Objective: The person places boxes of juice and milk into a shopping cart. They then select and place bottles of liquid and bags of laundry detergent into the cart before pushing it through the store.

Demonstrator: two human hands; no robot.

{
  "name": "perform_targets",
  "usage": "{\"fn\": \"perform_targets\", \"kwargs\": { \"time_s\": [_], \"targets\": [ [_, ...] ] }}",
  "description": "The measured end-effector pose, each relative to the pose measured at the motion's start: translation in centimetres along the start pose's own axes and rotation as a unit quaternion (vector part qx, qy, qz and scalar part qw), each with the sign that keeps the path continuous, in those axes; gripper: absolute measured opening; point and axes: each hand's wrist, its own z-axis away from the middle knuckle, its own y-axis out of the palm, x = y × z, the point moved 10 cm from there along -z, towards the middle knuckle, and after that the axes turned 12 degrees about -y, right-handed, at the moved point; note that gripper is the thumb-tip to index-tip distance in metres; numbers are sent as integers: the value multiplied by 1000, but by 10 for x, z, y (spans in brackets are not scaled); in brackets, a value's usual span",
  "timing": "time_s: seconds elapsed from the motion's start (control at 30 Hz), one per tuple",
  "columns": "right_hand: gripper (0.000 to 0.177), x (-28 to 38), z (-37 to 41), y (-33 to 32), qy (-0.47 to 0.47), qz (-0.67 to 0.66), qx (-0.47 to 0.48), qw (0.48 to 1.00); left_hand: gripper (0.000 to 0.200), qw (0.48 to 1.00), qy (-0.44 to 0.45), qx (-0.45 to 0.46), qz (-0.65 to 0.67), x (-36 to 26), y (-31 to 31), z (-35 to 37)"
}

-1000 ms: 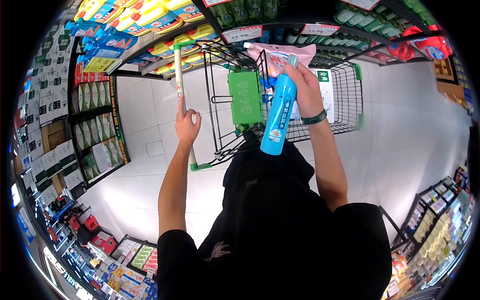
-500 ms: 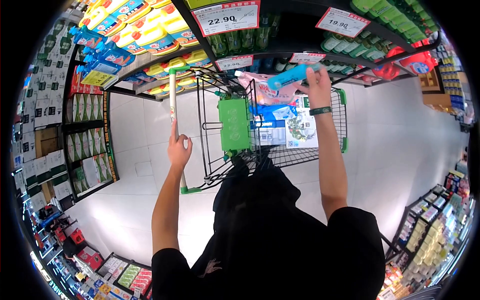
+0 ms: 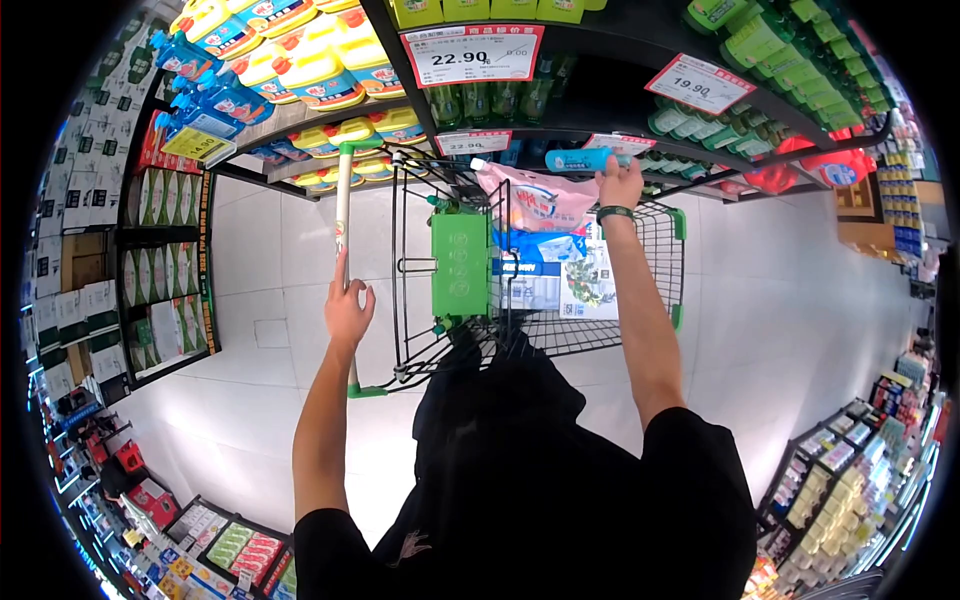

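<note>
Through the head camera I see my right hand point(image 3: 620, 186) stretched out over the far end of the shopping cart point(image 3: 660, 240), its fingers point(image 3: 607, 171) wrapped around one end of a blue bottle point(image 3: 573, 159). The bottle lies roughly level, up at the edge of the lower shelf point(image 3: 700, 165) and just above a pink pouch point(image 3: 540, 200) that sits on top of the load in the cart. A dark wristband point(image 3: 612, 212) circles that wrist. Under the pouch I make out a blue pack point(image 3: 535, 246) and a white printed box point(image 3: 590, 282), with the green seat flap point(image 3: 460, 262) standing at the near end of the basket. My left hand point(image 3: 348, 306) rests on the cart handle point(image 3: 341, 215), a white bar with green ends; the index finger points up along the bar and the other fingers curl at its side, though I cannot tell whether they really close around it. The shelves above carry yellow jugs point(image 3: 312, 62) on the left, green bottles point(image 3: 770, 40) on the right, and price tags, one reading 22.90 point(image 3: 470, 55) and another 19.90 point(image 3: 700, 84). The cart stands on a pale tiled floor point(image 3: 270, 250).
</note>
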Motion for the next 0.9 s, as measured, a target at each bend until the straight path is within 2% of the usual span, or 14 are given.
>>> {"fn": "perform_targets", "kwargs": {
  "time_s": [0.03,0.1,0.17,0.27,0.37,0.4,0.47,0.57,0.77,0.83,0.9],
  "targets": [
    [25,-2,-6,1,-3,0,3,1000,12,1000,23,-21,-3,-4,-4,1],
    [25,-23,-16,-1,82,2,-4,997,10,998,43,-46,-5,-7,-8,4],
    [31,-45,-40,-7,114,13,20,993,10,999,42,-34,-3,-7,-7,3],
    [46,-82,-52,-13,207,-39,32,977,12,997,58,-47,-9,-7,-6,3],
    [40,-112,-44,-11,236,-91,58,966,14,999,39,-15,0,-6,-5,3],
    [40,-126,-40,-11,240,-86,61,965,14,999,33,-11,2,-7,-7,3],
    [35,-142,-34,-4,207,-83,75,972,16,996,88,-10,11,-21,-14,5],
    [31,-145,-30,14,186,-45,115,975,18,994,106,-6,18,-24,-14,6],
    [28,-172,-38,31,187,-41,181,965,25,996,84,19,-6,-16,-4,7],
    [32,-178,-39,42,154,-2,247,957,27,996,88,14,-18,-19,-5,7],
    [30,-178,-41,49,138,-34,241,960,29,995,92,11,-31,-21,-6,7]
  ]
}}
